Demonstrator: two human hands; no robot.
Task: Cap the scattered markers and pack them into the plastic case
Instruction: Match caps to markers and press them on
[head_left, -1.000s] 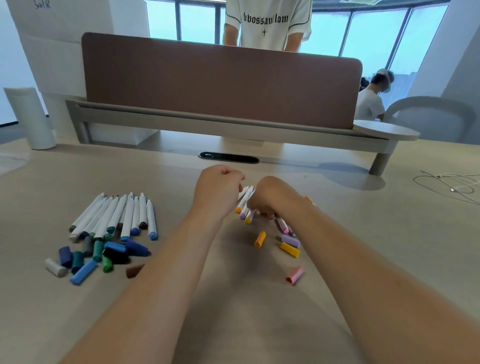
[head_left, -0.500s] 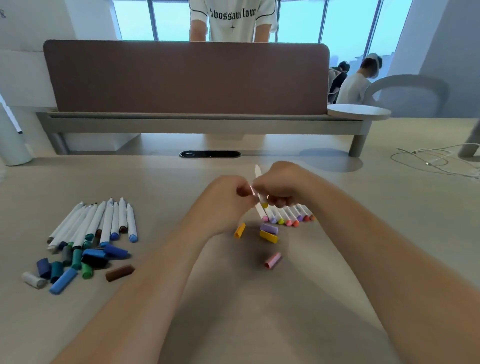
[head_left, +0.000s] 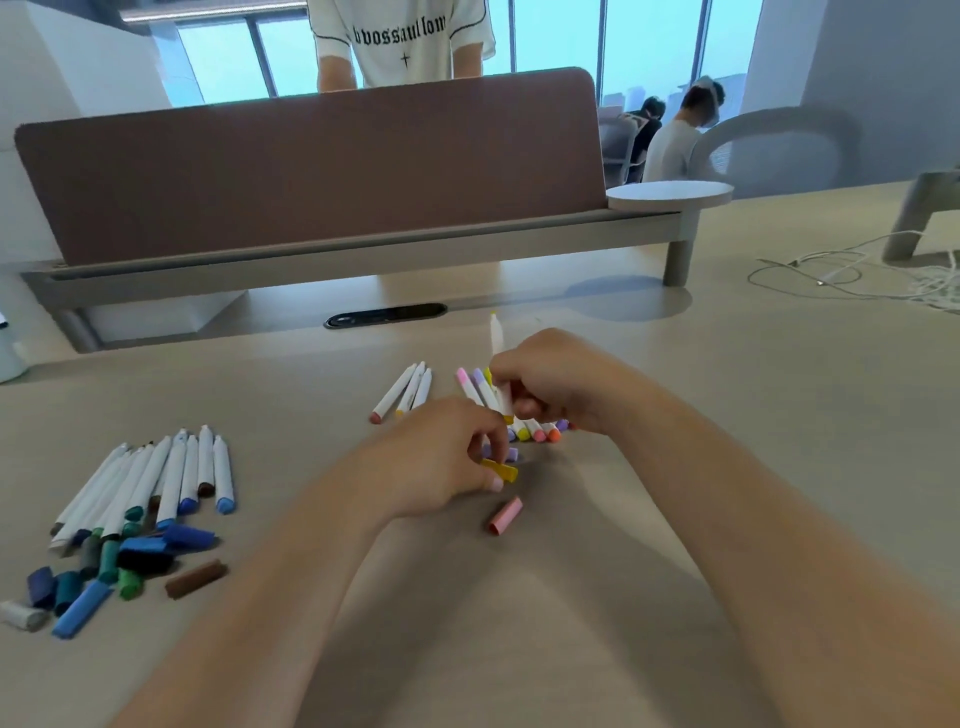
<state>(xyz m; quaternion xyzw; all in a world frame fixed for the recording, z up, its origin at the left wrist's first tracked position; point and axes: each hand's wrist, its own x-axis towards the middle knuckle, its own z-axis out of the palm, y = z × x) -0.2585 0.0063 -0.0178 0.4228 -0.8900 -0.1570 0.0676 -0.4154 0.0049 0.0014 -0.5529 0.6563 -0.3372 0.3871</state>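
My right hand (head_left: 558, 387) grips a white marker (head_left: 497, 340) that stands nearly upright, its yellow tip pointing down. My left hand (head_left: 447, 460) pinches a yellow cap (head_left: 501, 470) just below that tip. A row of pink, purple, yellow and orange-tipped markers (head_left: 535, 431) lies under my right hand, partly hidden. Three more white markers (head_left: 408, 392) lie to the left of my hands. A pink cap (head_left: 505, 515) rests on the table in front of my left hand. No plastic case is in view.
A pile of white markers with blue, green and brown tips (head_left: 156, 478) lies at the left, with loose caps (head_left: 130, 564) beside it. A brown divider (head_left: 311, 166) crosses the desk behind. White cables (head_left: 857, 270) lie at the right. People are behind the divider.
My left hand has dropped from the marker down to the yellow cap and taken hold of it. The right hand still holds the marker upright. The camera has moved closer.
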